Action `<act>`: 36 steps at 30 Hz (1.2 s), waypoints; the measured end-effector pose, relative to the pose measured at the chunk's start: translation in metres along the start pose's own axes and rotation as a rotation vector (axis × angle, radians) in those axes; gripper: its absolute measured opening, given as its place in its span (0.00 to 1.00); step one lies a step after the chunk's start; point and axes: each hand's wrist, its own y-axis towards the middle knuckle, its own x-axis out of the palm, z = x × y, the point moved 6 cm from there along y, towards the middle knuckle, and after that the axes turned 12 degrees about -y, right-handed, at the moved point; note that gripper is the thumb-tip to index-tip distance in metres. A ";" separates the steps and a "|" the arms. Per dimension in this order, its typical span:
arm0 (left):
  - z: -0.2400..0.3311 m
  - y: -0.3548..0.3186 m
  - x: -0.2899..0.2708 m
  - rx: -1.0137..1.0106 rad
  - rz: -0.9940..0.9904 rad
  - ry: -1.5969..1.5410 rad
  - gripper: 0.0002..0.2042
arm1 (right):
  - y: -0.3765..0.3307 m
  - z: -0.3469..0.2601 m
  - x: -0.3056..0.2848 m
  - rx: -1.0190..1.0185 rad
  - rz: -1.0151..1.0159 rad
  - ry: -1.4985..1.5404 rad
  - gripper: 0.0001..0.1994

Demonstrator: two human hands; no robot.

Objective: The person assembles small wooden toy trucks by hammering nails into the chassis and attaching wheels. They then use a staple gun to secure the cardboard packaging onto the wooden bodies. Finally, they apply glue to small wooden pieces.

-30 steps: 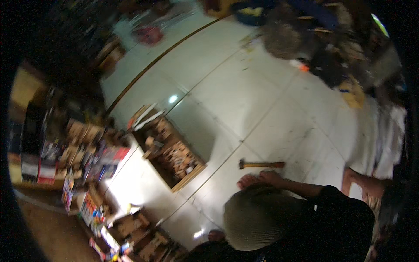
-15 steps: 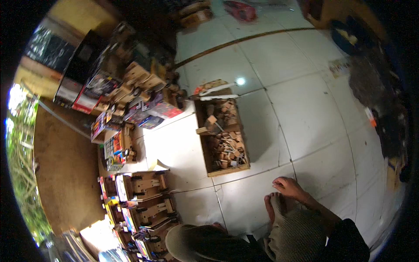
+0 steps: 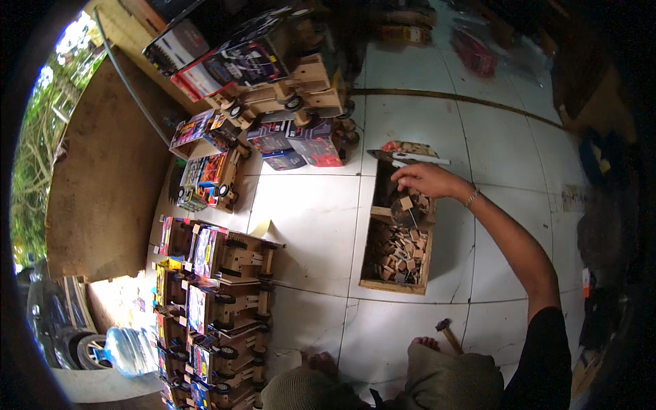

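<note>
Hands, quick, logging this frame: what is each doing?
Right hand: reaching into the wooden box, fingers curled over the wood pieces; grip unclear.
Left hand: not in view.

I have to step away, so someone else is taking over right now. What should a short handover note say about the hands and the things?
Right hand: reaching over the far end of the wooden crate, fingers curled above the small wooden pieces; whether it grips one cannot be told.
Left hand: not in view.
Hammer: on the tiled floor near the feet, untouched.
Done: wooden toy trucks stand in rows at left.
Left: crate remains well filled with pieces.
</note>
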 end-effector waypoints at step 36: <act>-0.063 -0.036 -0.136 -0.447 -0.247 -0.946 0.35 | -0.014 -0.129 -0.021 -0.173 0.023 -0.195 0.17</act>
